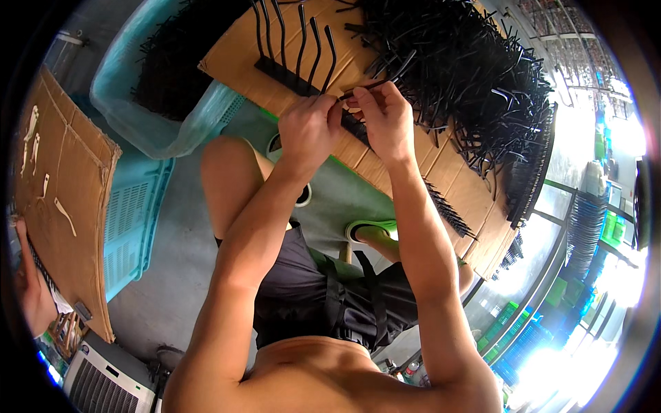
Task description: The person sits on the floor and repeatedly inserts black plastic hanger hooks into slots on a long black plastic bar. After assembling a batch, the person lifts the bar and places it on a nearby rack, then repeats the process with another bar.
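Observation:
My left hand and my right hand come together over the cardboard-topped table. Between their fingertips is a thin black eyeglass temple, its bent end pointing up and away past my right hand. Both hands are closed in a pinch on it; the fingers partly hide its near end. Just under the hands lies a dark slotted strip. Several black temples stand upright in a row in its far-left part. To the right of my hands is a big heap of loose black temples.
A brown cardboard sheet covers the tabletop. Rows of small black pieces line its near right edge. At the left stand a lined blue basket of black pieces and another cardboard surface with white temples, beside another person's hand.

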### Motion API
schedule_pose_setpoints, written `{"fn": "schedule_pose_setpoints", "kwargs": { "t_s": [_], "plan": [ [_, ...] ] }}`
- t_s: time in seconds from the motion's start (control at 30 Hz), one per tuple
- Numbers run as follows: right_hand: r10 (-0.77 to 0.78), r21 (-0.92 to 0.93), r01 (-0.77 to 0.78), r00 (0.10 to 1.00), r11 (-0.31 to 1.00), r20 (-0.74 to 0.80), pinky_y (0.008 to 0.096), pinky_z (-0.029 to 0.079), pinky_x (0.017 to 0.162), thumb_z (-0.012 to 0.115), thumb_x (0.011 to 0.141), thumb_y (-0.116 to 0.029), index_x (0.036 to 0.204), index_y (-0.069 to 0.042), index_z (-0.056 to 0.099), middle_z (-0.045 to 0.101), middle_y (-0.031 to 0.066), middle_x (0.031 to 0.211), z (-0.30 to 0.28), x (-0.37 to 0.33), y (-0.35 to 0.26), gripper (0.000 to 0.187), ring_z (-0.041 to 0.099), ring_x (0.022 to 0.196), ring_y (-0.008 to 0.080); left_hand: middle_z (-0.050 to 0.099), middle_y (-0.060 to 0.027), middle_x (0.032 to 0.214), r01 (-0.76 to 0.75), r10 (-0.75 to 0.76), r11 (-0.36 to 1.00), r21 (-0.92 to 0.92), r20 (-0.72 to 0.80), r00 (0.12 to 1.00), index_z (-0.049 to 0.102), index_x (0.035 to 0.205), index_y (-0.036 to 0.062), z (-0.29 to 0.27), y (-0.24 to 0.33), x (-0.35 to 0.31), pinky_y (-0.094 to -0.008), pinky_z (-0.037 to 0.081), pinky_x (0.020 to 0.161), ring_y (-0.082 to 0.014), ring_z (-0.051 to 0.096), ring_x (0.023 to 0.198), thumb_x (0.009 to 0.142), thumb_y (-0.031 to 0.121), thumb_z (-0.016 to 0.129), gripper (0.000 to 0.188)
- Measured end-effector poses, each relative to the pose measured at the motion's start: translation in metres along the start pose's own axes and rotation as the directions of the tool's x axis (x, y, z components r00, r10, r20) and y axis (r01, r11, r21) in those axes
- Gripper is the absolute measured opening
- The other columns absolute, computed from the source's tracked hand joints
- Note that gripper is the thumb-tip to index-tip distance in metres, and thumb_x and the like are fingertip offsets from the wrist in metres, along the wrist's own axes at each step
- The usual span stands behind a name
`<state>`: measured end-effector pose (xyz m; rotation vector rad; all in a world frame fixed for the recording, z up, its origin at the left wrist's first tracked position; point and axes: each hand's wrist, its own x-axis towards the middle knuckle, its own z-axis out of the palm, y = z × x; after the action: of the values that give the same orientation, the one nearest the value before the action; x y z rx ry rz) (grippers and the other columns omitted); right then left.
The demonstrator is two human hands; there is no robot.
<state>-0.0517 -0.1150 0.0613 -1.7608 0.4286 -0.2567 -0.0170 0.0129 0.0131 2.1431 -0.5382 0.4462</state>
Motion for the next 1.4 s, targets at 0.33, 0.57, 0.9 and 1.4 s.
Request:
{"fn": "schedule_pose_setpoints", "kwargs": {
  "t_s": [0.33,0.57,0.9,1.4],
  "plan": [
    [-0.025,0.119,0.021,0.999,0.993,0.035,0.0284,0.053,0.065,0.067,0.091,-0.014,0.093,0.004,0.065,0.073,0.0119,0.082,0.0,-0.002,0.004,0.018,0.069,0.077,0.0128,0.064,-0.011,0.071,0.018,-0.018,1.0,0.001,-0.025,1.0,0.065,0.075,0.0072,0.001,0.002,-0.001,-0.042,0.05,0.057,-0.0319,0.062,0.065,0.076,0.01,0.073,0.008],
    [-0.404,-0.539,0.434,0.897,0.722,0.181,0.0384,0.054,0.063,0.068,0.086,-0.02,0.092,-0.001,0.065,0.069,0.0176,0.082,0.002,-0.011,-0.009,0.02,0.067,0.077,0.0372,0.064,-0.0098,0.069,-0.035,0.035,0.999,-0.001,-0.065,0.997,0.064,0.076,0.0068,0.003,0.0,-0.002,-0.0422,0.049,0.056,-0.0319,0.061,0.063,0.077,0.01,0.071,0.008],
    [-0.33,-0.776,0.513,0.852,0.366,0.407,0.0369,0.055,0.085,0.066,0.077,-0.005,0.109,-0.013,0.07,0.061,0.0084,0.11,-0.057,0.093,0.006,0.033,0.064,0.1,0.027,0.07,-0.0101,0.077,0.277,-0.272,0.96,-0.04,0.104,0.957,0.069,0.085,0.0092,-0.014,0.003,0.006,-0.0392,0.053,0.058,-0.0292,0.068,0.068,0.085,0.019,0.07,0.01],
    [-0.34,-0.75,0.63,0.763,0.202,0.549,0.0382,0.055,0.086,0.066,0.075,-0.002,0.108,-0.012,0.069,0.057,0.007,0.112,-0.075,0.085,0.034,0.034,0.059,0.105,0.0278,0.072,-0.0101,0.082,0.179,-0.177,0.984,-0.004,0.136,0.975,0.07,0.088,0.0074,-0.004,0.005,-0.001,-0.037,0.054,0.06,-0.0259,0.071,0.075,0.083,0.022,0.075,0.016]
  ]
}}
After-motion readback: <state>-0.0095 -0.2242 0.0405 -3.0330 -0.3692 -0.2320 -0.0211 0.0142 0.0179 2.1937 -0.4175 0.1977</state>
